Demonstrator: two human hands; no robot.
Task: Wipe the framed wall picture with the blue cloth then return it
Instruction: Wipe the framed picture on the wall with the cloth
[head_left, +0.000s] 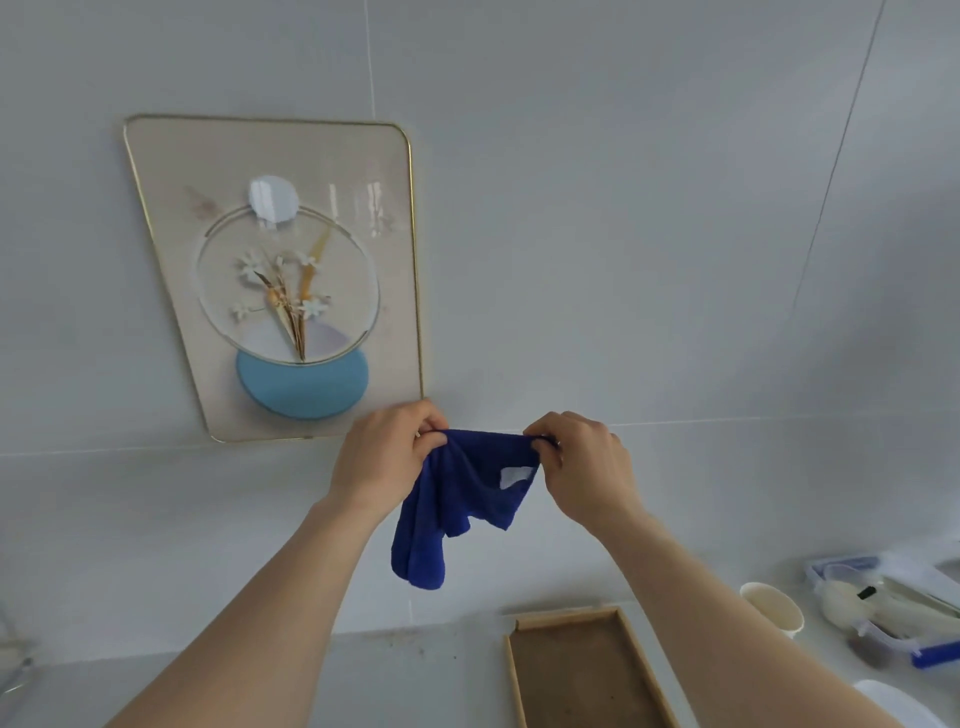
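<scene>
Blue cloth (457, 499) stretched between both hands, below the framed picture (275, 275).
Left hand (387, 452) and right hand (584, 462) each pinch a top corner — white tag, perhaps a label, facing out.

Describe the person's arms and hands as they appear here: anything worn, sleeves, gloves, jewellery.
Both forearms are bare as far as the picture's lower edge: no sleeves show. The left hand and the right hand wear no gloves. No watch or bracelet shows on either wrist. A small dark mark by a right-hand finger could be a ring; too small to tell.
</scene>
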